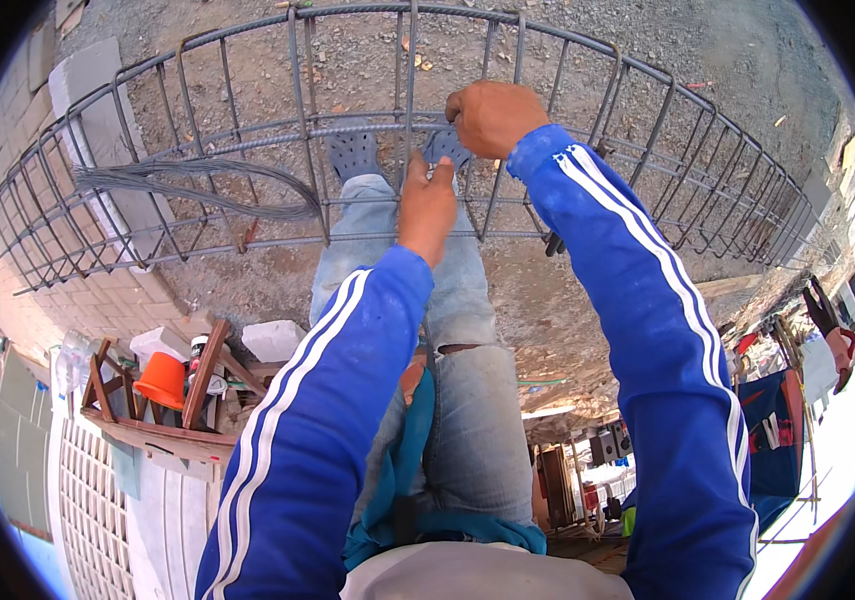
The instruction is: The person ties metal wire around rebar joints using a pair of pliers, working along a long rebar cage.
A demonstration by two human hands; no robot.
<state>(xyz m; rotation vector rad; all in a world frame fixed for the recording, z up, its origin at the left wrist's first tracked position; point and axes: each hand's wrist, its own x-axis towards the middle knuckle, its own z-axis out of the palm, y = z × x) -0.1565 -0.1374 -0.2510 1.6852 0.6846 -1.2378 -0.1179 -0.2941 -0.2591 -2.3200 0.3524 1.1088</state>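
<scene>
Across the view before me runs a long rebar cage [232, 133], made of ribbed long bars and bent steel stirrups. My left hand [429, 210] is at its middle, its fingertips against the leg of a stirrup [409, 82]; whether they grip it is unclear. Up and to the right, my right hand [499, 118] is curled by the long bars, back of the hand towards me. What its fingers may hold is hidden. A bundle of thin tie wire [202, 184] lies over the cage left of my hands. A dark handle-like object [555, 243] shows at the near bar.
My feet in grey clogs [352, 146] stand under the cage on gravel [247, 67]. Pale blocks [97, 97] lie below its left part. A brown wooden frame [202, 375] with an orange bucket [165, 380] is at lower left, near a white block [274, 340].
</scene>
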